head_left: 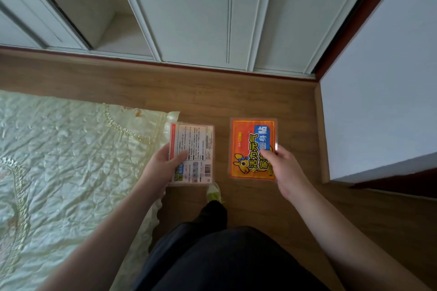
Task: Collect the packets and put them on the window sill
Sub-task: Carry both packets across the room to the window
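Open wooden floor (236, 92) is seen ahead of and between the two hands, bounded at the far side by the closed white wardrobe doors (196, 26), with one door slid aside at the left to expose open shelves (94, 19). The left side is taken up by the quilted bed cover (59, 160), its edge lying just beside the left hand (163, 163); the right side is closed off by a white wall corner (378, 101) near the right hand (283, 168). Each hand is already occupied: a pale packet (196, 144) is gripped in the left, an orange packet (250, 139) is pinched in the right, with a bare strip of floor between the two
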A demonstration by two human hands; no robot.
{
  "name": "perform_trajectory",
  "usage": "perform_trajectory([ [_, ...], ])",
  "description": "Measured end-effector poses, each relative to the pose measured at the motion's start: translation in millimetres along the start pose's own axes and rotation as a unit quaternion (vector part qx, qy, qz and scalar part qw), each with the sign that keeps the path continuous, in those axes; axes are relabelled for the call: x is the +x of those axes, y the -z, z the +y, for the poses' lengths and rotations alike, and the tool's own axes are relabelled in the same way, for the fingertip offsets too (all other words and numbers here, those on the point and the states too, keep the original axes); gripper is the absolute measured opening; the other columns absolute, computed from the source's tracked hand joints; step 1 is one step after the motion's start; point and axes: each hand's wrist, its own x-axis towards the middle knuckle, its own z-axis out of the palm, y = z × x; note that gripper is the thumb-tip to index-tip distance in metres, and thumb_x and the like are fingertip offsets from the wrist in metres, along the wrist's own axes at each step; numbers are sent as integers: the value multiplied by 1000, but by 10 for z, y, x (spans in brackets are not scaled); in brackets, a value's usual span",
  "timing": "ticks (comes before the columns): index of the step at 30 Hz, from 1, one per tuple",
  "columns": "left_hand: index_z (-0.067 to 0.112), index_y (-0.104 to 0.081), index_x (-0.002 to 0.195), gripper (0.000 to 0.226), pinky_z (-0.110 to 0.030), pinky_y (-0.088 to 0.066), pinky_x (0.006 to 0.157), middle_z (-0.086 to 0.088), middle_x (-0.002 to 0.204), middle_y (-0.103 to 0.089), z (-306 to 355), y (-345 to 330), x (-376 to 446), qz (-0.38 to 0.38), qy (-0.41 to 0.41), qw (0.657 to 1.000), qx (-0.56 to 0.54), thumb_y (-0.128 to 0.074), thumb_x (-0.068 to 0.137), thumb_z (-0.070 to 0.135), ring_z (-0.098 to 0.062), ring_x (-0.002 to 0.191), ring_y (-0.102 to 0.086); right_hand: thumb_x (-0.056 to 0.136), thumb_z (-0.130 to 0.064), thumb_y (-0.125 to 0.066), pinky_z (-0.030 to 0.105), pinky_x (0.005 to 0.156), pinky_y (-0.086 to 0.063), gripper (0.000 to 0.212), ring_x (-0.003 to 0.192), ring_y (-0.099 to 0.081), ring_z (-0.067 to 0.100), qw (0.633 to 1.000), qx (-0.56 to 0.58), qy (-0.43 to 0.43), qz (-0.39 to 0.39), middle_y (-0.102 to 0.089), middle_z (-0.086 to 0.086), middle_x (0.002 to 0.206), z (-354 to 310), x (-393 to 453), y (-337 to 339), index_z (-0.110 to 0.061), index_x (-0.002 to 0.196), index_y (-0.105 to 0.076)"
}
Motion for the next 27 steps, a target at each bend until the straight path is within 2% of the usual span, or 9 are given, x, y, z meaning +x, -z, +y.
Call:
perform_trajectory([
  [3, 19, -62, 108, 14, -54, -58, 85, -10, 102, -77, 192, 61, 349, 13, -2, 1000, -6, -62, 94, 17, -28, 91, -76, 95, -29, -59, 46, 95, -52, 14, 94, -73, 18, 1000, -14, -1, -11, -77, 0, 100, -249, 376, -100, -26, 106, -66],
  [6, 17, -62, 110, 16, -54, -58, 86, -10, 103, -77, 425, 150, 658, 27, 4, 999, -27, -62, 94, 17, -29, 93, -75, 95, -27, -58, 44, 93, -53, 14, 93, -73, 18, 1000, -19, -6, -12, -77, 0, 98, -534, 736, -244, -25, 106, -66],
  [11, 16, -60, 114, 21, -53, -59, 84, -11, 102, -76, 855, 321, 1132, 34, 8, 999, -27, -62, 93, 19, -28, 91, -76, 96, -28, -57, 39, 87, -54, 23, 96, -72, 19, 999, -39, -4, -21, -76, 0, 102, -982, 1281, -441, -21, 116, -64],
  [14, 16, -61, 113, 19, -50, -60, 81, -9, 96, -77, 1110, 372, 1395, 39, 2, 999, -26, -61, 94, 19, -26, 88, -76, 94, -24, -59, 43, 87, -55, 18, 93, -73, 21, 1000, -28, 2, -7, -77, 2, 97, -1206, 1538, -494, -20, 110, -67],
  [17, 16, -61, 111, 16, -50, -60, 81, -7, 94, -78, 1329, 334, 1658, 34, 1, 999, -32, -60, 94, 18, -26, 87, -77, 93, -25, -60, 45, 91, -53, 12, 94, -72, 23, 999, -41, 3, -17, -77, 2, 98, -1408, 1767, -474, -25, 103, -67],
  [23, 13, -61, 113, 20, -51, -60, 81, -10, 99, -77, 1676, 98, 2282, 29, 6, 999, -16, -61, 94, 19, -27, 89, -76, 94, -20, -60, 41, 86, -55, 15, 91, -73, 23, 998, -44, 1, -39, -77, 4, 97, -1851, 2415, -383, -21, 107, -67],
  [27, 15, -62, 110, 17, -49, -61, 80, -10, 101, -77, 2015, -9, 2675, 74, -1, 997, -37, -61, 94, 18, -26, 89, -76, 95, -22, -59, 40, 84, -55, 14, 90, -73, 23, 994, -74, 9, -74, -77, 4, 96, -2289, 2984, -358, -22, 106, -67],
])
